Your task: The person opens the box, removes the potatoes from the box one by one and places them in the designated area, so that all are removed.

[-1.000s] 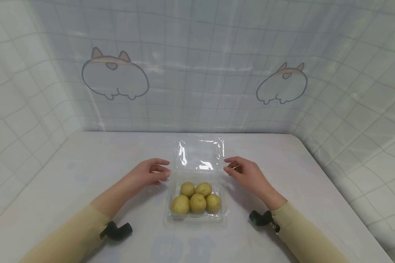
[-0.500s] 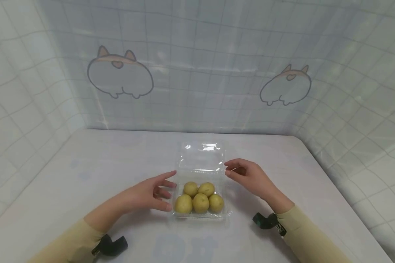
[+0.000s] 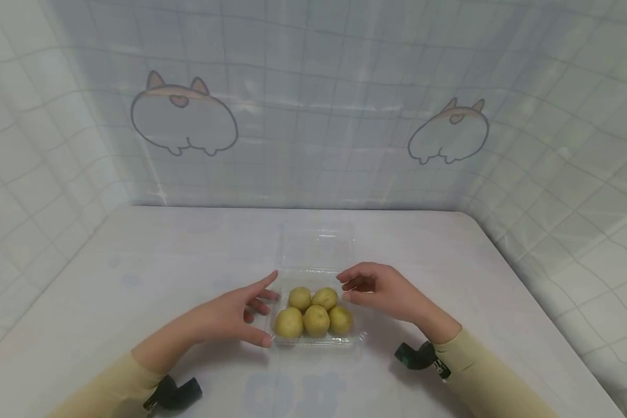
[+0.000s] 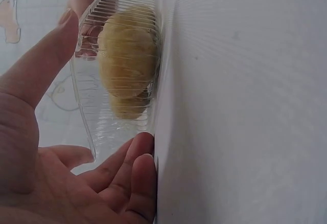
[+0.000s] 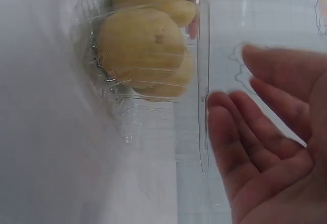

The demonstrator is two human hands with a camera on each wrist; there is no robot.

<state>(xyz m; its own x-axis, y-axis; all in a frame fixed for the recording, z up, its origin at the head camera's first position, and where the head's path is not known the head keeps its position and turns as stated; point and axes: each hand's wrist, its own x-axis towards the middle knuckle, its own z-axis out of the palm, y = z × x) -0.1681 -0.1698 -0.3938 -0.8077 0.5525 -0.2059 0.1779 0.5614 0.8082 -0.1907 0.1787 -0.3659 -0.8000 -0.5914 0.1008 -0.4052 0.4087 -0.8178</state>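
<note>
Five potatoes (image 3: 314, 313), clamshell box (image 3: 313, 339) lid away, hands (image 3: 230, 313) (image 3: 381, 290) relaxed, empty.

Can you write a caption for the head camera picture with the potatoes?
Two hands, left hand and right hand, flank an open clear plastic box holding five small potatoes.

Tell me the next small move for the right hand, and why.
Probably lower the right hand onto the nearest potato and pinch it. The lid lies flat open behind the tray, the left hand steadies the tray's side, and the right hand hovers empty above.
</note>
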